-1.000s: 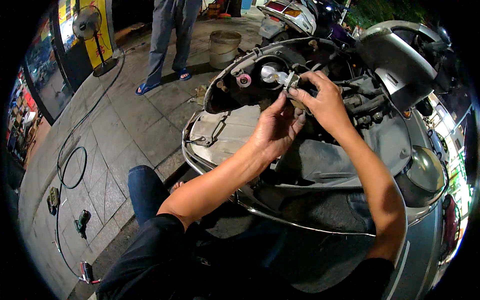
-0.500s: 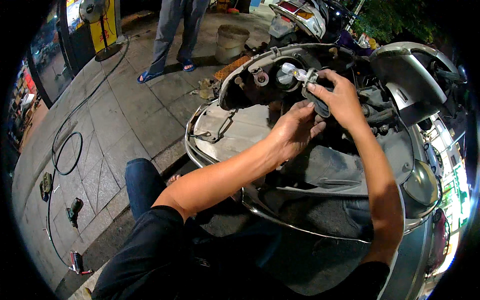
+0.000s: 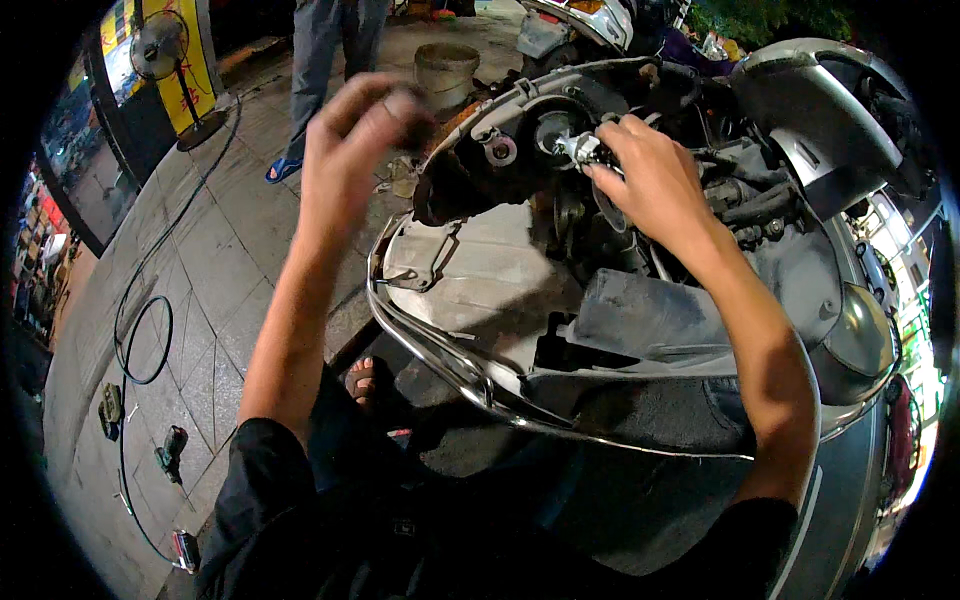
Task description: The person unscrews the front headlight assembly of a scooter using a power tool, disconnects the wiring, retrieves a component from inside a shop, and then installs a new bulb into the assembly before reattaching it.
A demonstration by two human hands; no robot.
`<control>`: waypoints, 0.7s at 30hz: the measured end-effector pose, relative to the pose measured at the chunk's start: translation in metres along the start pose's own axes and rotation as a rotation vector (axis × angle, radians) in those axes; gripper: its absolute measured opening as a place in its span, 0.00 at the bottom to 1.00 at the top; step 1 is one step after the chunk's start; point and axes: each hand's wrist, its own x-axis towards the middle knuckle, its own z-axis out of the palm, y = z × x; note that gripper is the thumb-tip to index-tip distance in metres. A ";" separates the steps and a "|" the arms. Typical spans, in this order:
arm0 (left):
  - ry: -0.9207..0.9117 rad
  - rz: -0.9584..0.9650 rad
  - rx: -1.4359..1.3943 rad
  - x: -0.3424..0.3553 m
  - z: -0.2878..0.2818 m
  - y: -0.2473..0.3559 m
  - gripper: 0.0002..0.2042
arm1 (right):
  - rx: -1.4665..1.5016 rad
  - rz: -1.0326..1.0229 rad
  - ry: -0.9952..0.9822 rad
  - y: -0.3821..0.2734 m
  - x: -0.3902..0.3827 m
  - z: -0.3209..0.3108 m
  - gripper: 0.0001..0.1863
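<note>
My right hand pinches a clear bulb by its metal socket, with the glass end at the round opening of the dark headlight housing. A dark, curved rubbery flap hangs below those fingers. My left hand is raised left of the housing, above the paving, fingers curled and smeared by motion. Something dark shows at its fingertips, but whether it is a thing or shadow I cannot make out. Around the housing lies the opened front of a scooter, with a pale inner panel and a chrome rim.
A silver body panel with a mirror shape stands at the far right. A bucket, a person's legs and a standing fan are behind. On the left paving lie a black hose and a power tool.
My left hand has come away from the bulb's socket and swung up to the left. My right hand has moved slightly left with the bulb, nearer the opening. The view has shifted a little.
</note>
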 end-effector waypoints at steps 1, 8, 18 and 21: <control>0.003 0.003 0.006 0.016 -0.009 -0.014 0.21 | -0.023 -0.045 0.032 -0.004 0.004 -0.002 0.13; -0.235 -0.266 -0.740 0.035 0.043 -0.101 0.30 | -0.244 -0.077 -0.084 -0.014 0.029 0.014 0.15; -0.273 -0.242 -0.517 0.046 0.039 -0.096 0.28 | -0.320 -0.195 0.070 -0.016 0.040 0.024 0.11; -0.226 -0.358 -0.722 0.045 0.047 -0.090 0.24 | -0.302 -0.190 0.085 -0.014 0.036 0.026 0.11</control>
